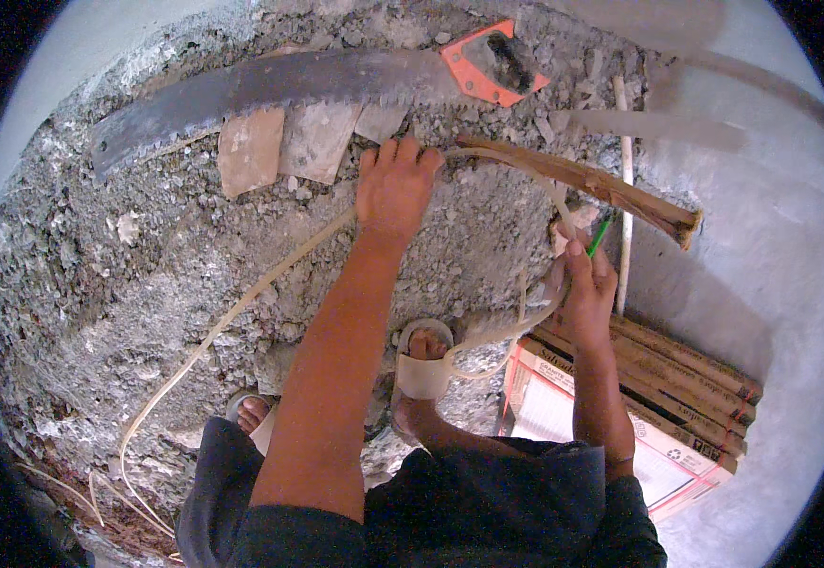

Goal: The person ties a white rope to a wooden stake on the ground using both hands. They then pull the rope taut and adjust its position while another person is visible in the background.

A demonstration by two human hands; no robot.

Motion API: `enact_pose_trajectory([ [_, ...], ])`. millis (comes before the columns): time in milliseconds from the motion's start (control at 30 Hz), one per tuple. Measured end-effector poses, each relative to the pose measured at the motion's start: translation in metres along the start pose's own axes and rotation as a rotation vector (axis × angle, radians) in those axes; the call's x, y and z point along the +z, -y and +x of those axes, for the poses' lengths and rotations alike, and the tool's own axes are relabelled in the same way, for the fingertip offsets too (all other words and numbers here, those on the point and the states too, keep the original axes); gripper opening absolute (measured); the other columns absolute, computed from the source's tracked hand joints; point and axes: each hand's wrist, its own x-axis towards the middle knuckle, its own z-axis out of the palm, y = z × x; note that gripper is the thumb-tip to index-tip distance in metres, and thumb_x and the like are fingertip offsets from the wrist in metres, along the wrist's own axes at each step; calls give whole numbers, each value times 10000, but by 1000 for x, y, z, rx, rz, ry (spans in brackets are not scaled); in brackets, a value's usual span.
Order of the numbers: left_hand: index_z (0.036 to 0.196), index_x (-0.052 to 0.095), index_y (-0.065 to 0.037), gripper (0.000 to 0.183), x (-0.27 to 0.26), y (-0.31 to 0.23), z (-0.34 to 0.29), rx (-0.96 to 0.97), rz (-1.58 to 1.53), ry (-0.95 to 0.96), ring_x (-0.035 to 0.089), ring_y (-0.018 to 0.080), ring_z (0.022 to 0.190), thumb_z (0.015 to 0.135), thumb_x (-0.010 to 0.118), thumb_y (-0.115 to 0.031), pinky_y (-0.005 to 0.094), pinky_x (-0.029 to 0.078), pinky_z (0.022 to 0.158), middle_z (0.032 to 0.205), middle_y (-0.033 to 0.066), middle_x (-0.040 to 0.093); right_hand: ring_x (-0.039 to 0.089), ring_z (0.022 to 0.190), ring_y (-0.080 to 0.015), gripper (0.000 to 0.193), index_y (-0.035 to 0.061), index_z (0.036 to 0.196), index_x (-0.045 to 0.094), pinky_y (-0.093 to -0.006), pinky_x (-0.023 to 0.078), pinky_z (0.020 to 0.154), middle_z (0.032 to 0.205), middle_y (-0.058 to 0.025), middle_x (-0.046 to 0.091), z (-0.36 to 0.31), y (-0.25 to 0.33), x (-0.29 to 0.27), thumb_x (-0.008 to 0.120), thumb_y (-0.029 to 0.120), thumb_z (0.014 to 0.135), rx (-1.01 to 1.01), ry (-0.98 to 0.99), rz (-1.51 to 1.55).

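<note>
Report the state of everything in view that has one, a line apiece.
Cream tube: bent, held in both hands
Left hand: closed on the tube
Right hand: closed on the tube and a green stick
Saw: lying flat, teeth toward the hands
Tile pieces: partly under the saw
Wood strip: lying loose
Cartons: packed together
Sandals: worn

Dark lettering (556, 360) runs along the brown edges of the stacked cartons (677, 383) — and there's a recycling mark (674, 455) near small black pictograms (704, 447) too!
</note>
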Motion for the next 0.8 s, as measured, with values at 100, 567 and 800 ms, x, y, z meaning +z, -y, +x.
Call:
enact_pose_trajectory([
  [100,885,642,-173,121,-2,0,0,6,13,3,536,215,890,796,564,-195,387,399,766,854,23,542,484,527,-78,380,10,1172,588,-232,397,508,615,11,510,-3,6,-1,514,314,957,104,34,110],
  [567,920,653,-186,157,-1,-1,0,-3,17,2,532,214,882,789,565,-189,389,393,780,871,21,544,491,536,-74,377,3,1172,576,-235,407,488,642,8,529,0,6,-6,536,304,949,64,51,134],
  [800,912,654,-185,163,-2,0,-1,10,3,-20,531,208,867,778,563,-169,379,392,764,852,19,539,494,565,-72,349,1,1157,579,-237,411,492,690,8,535,0,1,-6,533,279,951,67,41,152],
])
